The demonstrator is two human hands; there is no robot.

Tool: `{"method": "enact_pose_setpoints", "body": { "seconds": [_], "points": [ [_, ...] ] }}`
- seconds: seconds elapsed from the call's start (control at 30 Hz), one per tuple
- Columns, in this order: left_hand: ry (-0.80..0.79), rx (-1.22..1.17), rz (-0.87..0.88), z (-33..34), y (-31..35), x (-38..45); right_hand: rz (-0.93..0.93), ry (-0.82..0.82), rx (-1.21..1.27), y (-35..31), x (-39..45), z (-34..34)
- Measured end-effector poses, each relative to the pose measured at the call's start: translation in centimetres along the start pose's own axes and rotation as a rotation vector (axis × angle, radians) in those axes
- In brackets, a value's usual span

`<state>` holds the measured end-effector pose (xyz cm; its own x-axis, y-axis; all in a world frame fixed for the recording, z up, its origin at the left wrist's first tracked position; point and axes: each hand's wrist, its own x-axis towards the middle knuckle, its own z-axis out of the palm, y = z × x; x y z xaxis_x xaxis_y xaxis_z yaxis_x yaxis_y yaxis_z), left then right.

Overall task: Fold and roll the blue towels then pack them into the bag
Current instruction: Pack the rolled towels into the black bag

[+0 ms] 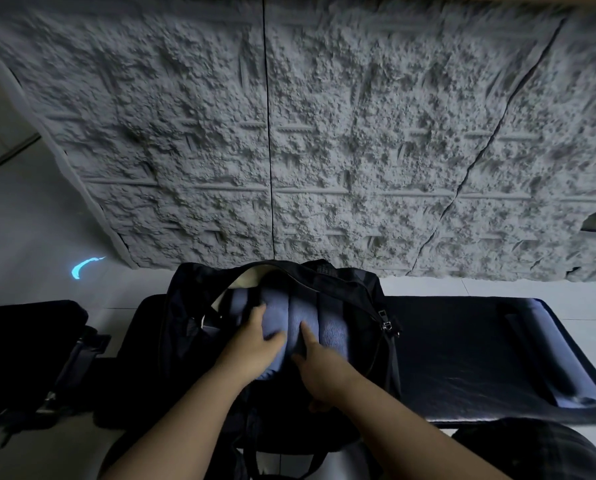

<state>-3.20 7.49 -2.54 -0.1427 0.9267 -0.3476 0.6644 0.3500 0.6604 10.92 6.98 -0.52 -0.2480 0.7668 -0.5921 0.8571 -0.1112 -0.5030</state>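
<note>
Black bag (341,289), near centre, mouth open: rolled blue towels (334,327) side by side inside. I read my left hand (255,344) gripping one roll, right hand (319,365) pressing flat-fingered, seating them snugly. Another roll (549,358) waits right on the mat (462,358).

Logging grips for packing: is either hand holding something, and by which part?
The left hand grips a rolled blue towel in the bag, over its near end. The right hand presses between the rolls, gripping nothing.
</note>
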Motion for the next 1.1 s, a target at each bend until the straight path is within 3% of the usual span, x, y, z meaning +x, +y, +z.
{"method": "enact_pose_setpoints", "body": {
  "seconds": [0.1, 0.17, 0.37, 0.6, 0.77, 0.9, 1.1],
  "points": [
    [-0.262, 0.164, 0.021, -0.9, -0.4, -2.0, -0.021, 0.031, -0.043, 0.3, 0.1, 0.3],
    [-0.312, 0.253, 0.063, -1.2, -1.1, -2.6, -0.037, 0.081, -0.031, 0.3, -0.2, 0.3],
    [-0.165, 0.273, 0.203, -2.0, -1.4, -2.2, -0.09, 0.177, -0.039, 0.8, -1.6, -1.0],
    [-0.028, 0.539, 0.26, -1.4, -0.7, -3.6, -0.202, 0.262, 0.021, 1.8, -2.5, -0.5],
    [-0.058, 0.486, 0.346, 0.8, 1.1, -4.3, -0.341, 0.494, 0.184, 2.7, -4.0, -1.0],
    [-0.085, 0.646, 0.298, 2.5, 2.4, -4.1, -0.425, 0.73, 0.262, 5.4, -4.9, -2.0],
    [-0.13, 0.707, 0.288, 4.4, 2.4, -3.1, -0.276, 0.978, 0.331, 12.2, -4.6, -4.7]
  ]
}}
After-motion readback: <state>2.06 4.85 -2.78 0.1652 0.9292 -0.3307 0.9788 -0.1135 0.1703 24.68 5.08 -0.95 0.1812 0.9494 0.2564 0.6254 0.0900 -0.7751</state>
